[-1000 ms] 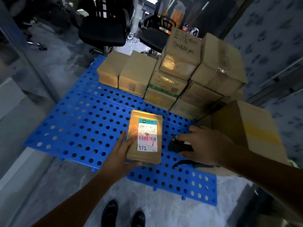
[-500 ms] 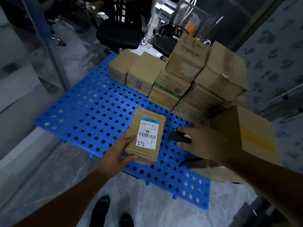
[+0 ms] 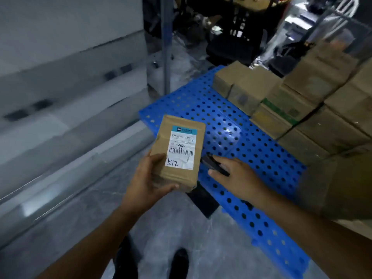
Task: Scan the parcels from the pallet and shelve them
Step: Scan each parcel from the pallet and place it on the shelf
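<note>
Left grip [image 3: 149,182], clasping the brown cardboard parcel [image 3: 178,150], has raised it off the blue perforated pallet [image 3: 251,150], probably shelf-bound. Right grip [image 3: 239,176] pinches a black scanner [image 3: 213,165].

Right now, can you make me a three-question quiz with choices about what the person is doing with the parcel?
1. Where is the labelled parcel? A) in the left hand B) in a bag C) on a chair
2. What colour is the pallet? A) red B) blue C) green
3. What is the right hand doing? A) hanging empty B) holding a cup C) holding a black scanner
Answers: 1 A, its fingers wrap the parcel's lower end; 2 B, the holed deck is blue; 3 C, the scanner sits between thumb and finger.
</note>
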A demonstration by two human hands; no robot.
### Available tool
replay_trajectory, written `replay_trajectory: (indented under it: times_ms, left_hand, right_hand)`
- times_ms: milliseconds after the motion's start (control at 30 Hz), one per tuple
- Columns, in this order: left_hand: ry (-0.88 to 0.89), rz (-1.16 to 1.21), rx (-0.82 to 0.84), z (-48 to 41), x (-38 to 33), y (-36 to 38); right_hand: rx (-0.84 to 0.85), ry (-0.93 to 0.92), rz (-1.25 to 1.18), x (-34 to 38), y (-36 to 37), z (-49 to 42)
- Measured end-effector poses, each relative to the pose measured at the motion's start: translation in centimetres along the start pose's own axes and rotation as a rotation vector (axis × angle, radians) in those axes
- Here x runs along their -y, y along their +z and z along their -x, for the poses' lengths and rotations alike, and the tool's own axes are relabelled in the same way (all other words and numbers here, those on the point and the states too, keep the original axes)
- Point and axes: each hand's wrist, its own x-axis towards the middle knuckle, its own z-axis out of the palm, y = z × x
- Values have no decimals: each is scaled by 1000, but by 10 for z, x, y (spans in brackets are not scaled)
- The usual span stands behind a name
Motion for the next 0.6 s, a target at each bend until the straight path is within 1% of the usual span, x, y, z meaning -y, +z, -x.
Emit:
replay_trajectory:
  times_ms: [133, 300, 433, 600]
  left_hand:
    - [-84, -99, -271, 35, 10, -100]
    - [-193, -184, -591, 113, 36, -241]
    - [-260, -273, -757, 189, 70, -357]
    - [-337, -350, -896, 274, 106, -483]
  right_hand:
    - [38, -203, -35, 109, 34, -31]
    - [147, -499, -8, 278, 111, -56]
    - [262, -658, 44, 415, 200, -52]
    - [387, -803, 59, 560, 308, -42]
